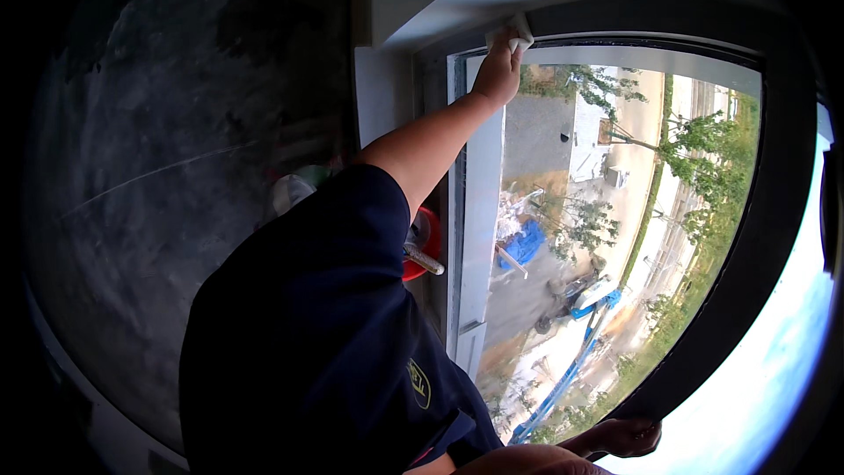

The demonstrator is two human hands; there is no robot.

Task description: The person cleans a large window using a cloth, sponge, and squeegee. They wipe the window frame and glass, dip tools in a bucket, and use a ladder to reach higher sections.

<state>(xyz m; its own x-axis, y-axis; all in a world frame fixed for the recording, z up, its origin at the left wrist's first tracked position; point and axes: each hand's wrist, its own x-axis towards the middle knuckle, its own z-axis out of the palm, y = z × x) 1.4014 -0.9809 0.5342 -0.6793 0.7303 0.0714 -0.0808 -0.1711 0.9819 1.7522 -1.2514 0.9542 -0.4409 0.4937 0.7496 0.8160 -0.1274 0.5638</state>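
Observation:
My left arm reaches up through the picture, bare below a dark short sleeve. My left hand (499,75) presses a folded white cloth (525,28) against the dark window frame (607,19), near its corner. The fingers are closed on the cloth and partly hidden by it. At the lower right, my right hand (629,436) curls round the edge of the same frame, its far fingers out of sight. Between the hands lies the window's glass (545,136), with the outdoors showing sideways through it.
A red bucket (432,220) stands behind my left arm, and a pale tool handle (425,259) sticks out of it. Next to it is a whitish object (292,192), partly covered by my sleeve. Dark grey floor (167,211) fills the left; a pale wall (384,88) adjoins the frame.

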